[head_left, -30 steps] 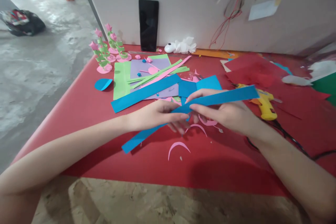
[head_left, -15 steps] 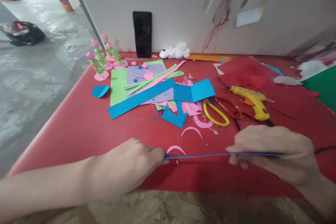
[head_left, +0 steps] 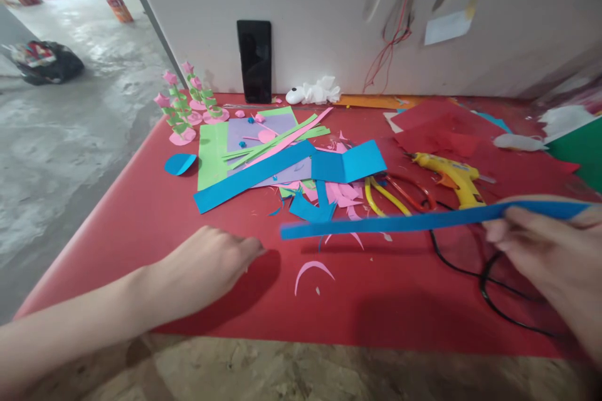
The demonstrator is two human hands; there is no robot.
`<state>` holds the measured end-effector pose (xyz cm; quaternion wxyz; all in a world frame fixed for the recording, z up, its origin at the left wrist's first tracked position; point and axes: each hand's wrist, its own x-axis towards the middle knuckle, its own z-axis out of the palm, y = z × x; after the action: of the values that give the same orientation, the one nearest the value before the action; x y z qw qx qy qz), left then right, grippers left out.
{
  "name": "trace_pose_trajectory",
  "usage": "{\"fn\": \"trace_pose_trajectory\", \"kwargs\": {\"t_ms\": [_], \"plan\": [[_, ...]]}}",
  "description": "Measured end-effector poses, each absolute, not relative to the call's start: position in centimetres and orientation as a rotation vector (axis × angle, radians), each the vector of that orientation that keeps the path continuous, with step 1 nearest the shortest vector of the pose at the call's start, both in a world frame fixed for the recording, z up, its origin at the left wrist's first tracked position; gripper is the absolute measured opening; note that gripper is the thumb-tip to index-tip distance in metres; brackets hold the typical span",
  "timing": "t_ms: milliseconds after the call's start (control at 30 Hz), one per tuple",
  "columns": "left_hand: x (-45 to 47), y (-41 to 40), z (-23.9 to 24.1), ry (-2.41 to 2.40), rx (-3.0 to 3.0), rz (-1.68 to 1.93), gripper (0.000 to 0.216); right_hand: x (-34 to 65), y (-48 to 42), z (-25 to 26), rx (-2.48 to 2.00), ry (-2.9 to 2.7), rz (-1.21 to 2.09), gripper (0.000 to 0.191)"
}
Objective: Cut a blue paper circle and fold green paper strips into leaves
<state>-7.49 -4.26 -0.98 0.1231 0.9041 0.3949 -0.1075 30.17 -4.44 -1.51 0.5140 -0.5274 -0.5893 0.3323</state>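
Observation:
My right hand (head_left: 550,254), at the right edge, pinches a long blue paper strip (head_left: 390,223). The strip stretches leftward above the red table, its far end free and slightly blurred. My left hand (head_left: 211,260) hovers over the table's front left part, apart from the strip, its fingers curled together and nothing visible in them. Just beyond the held strip lie scissors (head_left: 392,195) with one yellow and one red handle loop. A wide folded blue paper strip (head_left: 254,175) rests across green and lilac sheets. A pink paper crescent (head_left: 314,265) lies between my hands.
A yellow glue gun (head_left: 449,177) with a black cord (head_left: 484,282) lies to the right. Pink-and-green paper flowers (head_left: 181,116) stand at the back left. A black phone (head_left: 254,62) leans against the white panel. Red paper sheets (head_left: 437,128) lie at the back right.
My left hand has let go of the blue paper strip and moved left. My right hand has carried the strip up and to the right, turning its flat face into view.

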Motion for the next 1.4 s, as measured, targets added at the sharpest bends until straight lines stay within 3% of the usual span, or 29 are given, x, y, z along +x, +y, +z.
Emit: {"fn": "trace_pose_trajectory", "kwargs": {"t_ms": [200, 367, 533, 1133, 1400], "plan": [[-8.9, -0.4, -3.8, 1.485, 2.697, 0.161, 0.04, 31.5, -3.7, -1.9, -1.413, -1.205, 0.898, 0.008], [-8.0, 0.1, -5.7, 1.392, 2.682, 0.145, 0.046, 30.4, -3.6, -2.6, -1.461, -1.159, 1.048, 0.008], [-6.7, 0.3, -6.3, 1.277, 2.698, 0.098, 0.048, 30.0, -3.3, -4.0, -1.46, -1.089, 0.989, 0.019], [-6.0, 6.2, -6.1, 1.287, 2.741, 0.152, 0.041, 29.1, -3.3, -5.2, -1.503, -1.064, 1.069, 0.026], [-6.6, 7.2, -6.0, 1.316, 2.776, 0.175, 0.049, 29.1, -3.1, -4.9, -1.508, -1.078, 1.109, 0.036]]}}
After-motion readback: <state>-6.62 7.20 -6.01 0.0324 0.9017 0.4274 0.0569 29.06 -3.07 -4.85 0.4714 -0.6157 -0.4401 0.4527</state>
